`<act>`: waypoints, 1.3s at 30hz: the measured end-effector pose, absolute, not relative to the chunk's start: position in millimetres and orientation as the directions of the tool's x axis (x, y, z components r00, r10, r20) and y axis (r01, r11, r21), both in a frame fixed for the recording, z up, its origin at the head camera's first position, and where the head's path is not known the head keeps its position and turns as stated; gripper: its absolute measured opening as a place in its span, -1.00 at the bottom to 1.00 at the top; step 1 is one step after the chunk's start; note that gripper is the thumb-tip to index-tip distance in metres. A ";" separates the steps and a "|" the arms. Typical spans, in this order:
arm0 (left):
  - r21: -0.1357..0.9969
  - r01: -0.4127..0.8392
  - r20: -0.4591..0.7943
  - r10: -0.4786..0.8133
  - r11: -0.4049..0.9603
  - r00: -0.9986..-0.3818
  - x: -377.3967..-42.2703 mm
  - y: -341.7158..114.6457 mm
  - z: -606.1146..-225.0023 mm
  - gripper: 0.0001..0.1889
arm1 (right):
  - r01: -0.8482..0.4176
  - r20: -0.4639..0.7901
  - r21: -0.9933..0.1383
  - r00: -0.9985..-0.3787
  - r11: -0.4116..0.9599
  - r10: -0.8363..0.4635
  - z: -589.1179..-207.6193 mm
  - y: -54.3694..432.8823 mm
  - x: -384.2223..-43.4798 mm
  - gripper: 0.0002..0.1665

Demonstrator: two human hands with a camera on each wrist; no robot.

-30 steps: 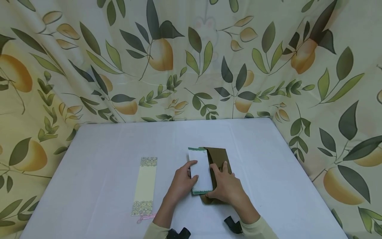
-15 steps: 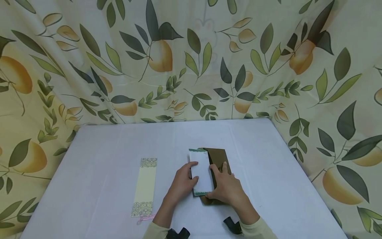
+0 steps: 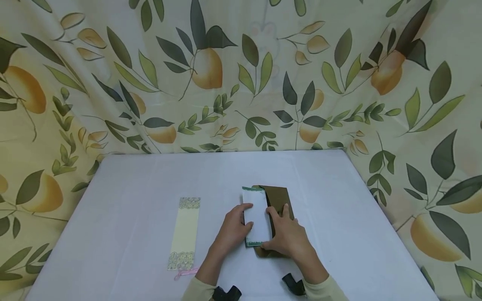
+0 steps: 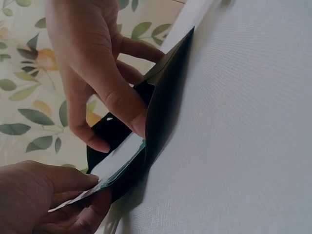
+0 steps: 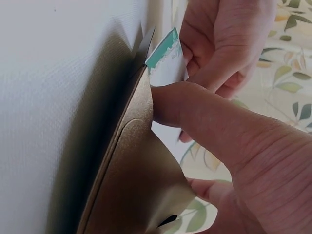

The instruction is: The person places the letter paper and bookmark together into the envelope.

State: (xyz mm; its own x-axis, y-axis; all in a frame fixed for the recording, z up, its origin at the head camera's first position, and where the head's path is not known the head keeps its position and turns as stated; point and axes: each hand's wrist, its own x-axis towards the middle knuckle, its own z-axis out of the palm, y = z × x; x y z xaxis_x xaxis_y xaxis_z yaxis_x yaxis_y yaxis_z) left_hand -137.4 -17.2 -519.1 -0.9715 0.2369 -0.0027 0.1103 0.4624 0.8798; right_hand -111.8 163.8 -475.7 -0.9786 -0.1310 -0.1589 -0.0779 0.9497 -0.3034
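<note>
A white card (image 3: 259, 221) with green borders along its short ends lies partly inside a brown envelope (image 3: 278, 195). The card's left part sticks out of the envelope's opening. My left hand (image 3: 232, 229) pinches the card's outer edge, thumb on top and fingers underneath, as the left wrist view shows. On the envelope is my right hand (image 3: 289, 235), its thumb at the near corner of the opening and its fingers spread toward the far side. In the right wrist view the envelope's flap (image 5: 161, 175) bulges up under that hand. The card's right part is hidden inside.
A cream bookmark (image 3: 184, 232) with patterned ends and a pink ribbon (image 3: 185, 273) lies to the left on the white table (image 3: 124, 234). A curtain (image 3: 241, 83) printed with fruit and leaves hangs behind the table's far edge.
The card has slid slightly to the right, a little deeper into the envelope, with my left hand following. My right hand keeps its place on the envelope. The head view has shifted slightly.
</note>
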 end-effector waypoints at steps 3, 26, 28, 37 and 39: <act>0.881 0.111 -0.008 0.247 0.460 -0.969 -137.1 -16.3 -519.1 -0.47 | -0.068 -0.159 -0.302 -0.980 0.951 -0.120 -477.6 165.6 -110.3 0.17; 0.908 0.132 0.038 0.237 0.397 -0.971 -134.2 -14.1 -512.5 -0.54 | -0.092 -0.138 -0.327 -0.980 0.941 -0.144 -475.7 167.2 -111.7 0.19; 0.911 0.127 0.031 0.242 0.393 -0.970 -134.2 -14.1 -512.5 -0.52 | -0.092 -0.138 -0.326 -0.980 0.941 -0.143 -475.3 166.7 -112.2 0.19; 0.912 0.099 -0.004 0.252 0.397 -0.968 -135.7 -12.5 -510.6 -0.49 | -0.085 -0.147 -0.329 -0.979 0.940 -0.141 -474.3 165.3 -111.4 0.19; 0.911 0.098 -0.005 0.248 0.400 -0.969 -136.4 -12.0 -510.4 -0.48 | -0.085 -0.150 -0.333 -0.979 0.939 -0.141 -474.1 164.9 -111.6 0.19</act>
State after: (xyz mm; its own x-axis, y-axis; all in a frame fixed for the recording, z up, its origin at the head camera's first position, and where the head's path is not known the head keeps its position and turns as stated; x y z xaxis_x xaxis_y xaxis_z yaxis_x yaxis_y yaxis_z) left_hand -136.4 -12.0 -510.4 -0.9687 0.2484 -0.0050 0.0979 0.4002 0.9112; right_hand -111.6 164.9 -474.1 -0.9786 -0.1413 -0.1499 -0.0846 0.9390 -0.3333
